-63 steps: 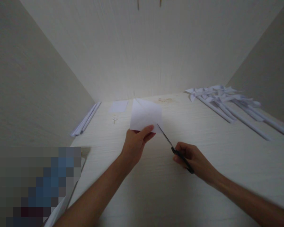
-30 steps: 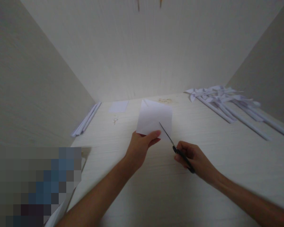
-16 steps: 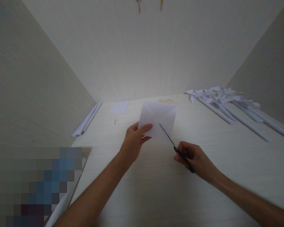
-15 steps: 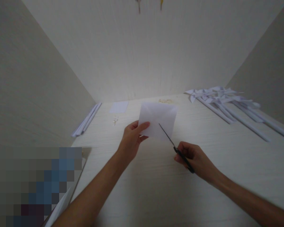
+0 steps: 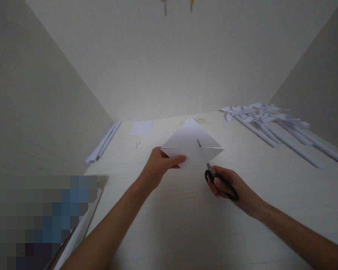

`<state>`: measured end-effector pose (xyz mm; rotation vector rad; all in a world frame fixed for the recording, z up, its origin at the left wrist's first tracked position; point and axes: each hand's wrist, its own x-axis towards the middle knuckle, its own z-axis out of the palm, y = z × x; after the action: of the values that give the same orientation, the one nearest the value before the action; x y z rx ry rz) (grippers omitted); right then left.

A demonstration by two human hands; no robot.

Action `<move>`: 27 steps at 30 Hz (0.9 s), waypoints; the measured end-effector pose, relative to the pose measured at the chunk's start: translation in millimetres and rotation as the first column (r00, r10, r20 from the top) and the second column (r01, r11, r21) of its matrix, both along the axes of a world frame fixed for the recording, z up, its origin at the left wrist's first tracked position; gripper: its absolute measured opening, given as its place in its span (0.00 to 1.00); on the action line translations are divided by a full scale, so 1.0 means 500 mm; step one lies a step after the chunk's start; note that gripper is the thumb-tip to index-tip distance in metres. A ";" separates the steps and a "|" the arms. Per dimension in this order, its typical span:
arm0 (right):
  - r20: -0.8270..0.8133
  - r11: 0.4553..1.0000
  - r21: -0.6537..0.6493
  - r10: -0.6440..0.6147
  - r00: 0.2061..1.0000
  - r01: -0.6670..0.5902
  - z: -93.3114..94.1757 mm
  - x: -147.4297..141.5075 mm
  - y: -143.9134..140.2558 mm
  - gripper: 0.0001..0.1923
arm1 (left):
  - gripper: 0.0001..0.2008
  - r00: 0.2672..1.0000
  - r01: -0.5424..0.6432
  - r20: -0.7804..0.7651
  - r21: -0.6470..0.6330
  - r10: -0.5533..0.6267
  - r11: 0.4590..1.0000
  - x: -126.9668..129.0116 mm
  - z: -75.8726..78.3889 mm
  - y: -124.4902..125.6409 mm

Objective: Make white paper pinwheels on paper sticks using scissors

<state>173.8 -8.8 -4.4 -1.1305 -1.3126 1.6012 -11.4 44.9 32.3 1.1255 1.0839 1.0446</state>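
Note:
My left hand (image 5: 160,167) pinches the left corner of a white square paper (image 5: 190,140), held above the pale wooden table (image 5: 186,225) with one corner pointing away from me. My right hand (image 5: 228,185) grips black-handled scissors (image 5: 214,175). Their blades run into the paper from its near right edge toward the centre, and the blade tip shows near the middle of the sheet.
Several white paper pinwheels on rolled paper sticks (image 5: 270,122) lie at the back right. Rolled paper sticks (image 5: 103,141) rest along the left wall, and a small white paper (image 5: 141,127) lies at the back. Wooden walls enclose three sides. A blurred patch covers the lower left.
My left hand has turned the paper so a corner points away. The scissors have moved forward from the paper's edge into the sheet, toward its centre.

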 end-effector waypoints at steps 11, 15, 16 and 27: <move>0.117 0.996 0.089 -0.008 0.993 -0.002 -0.019 -0.016 -0.009 0.19 | 0.12 0.919 -0.240 0.303 -0.072 0.251 0.968 0.024 0.002 -0.012; 0.126 0.998 0.061 -0.004 0.992 -0.003 -0.016 -0.017 -0.009 0.18 | 0.10 0.911 -0.235 0.324 -0.104 0.256 0.966 0.031 0.004 -0.020; 0.125 0.998 0.058 -0.003 0.992 -0.004 -0.015 -0.017 -0.009 0.17 | 0.10 0.909 -0.233 0.328 -0.108 0.256 0.966 0.032 0.005 -0.021; 0.140 0.998 0.057 -0.017 0.990 0.009 -0.014 -0.018 -0.010 0.18 | 0.12 0.909 -0.249 0.306 -0.142 0.282 0.958 0.038 0.006 -0.024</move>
<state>164.7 -13.8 -11.3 -1.2327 -1.4296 1.4883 7.5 32.9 35.4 0.7034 1.0279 1.3227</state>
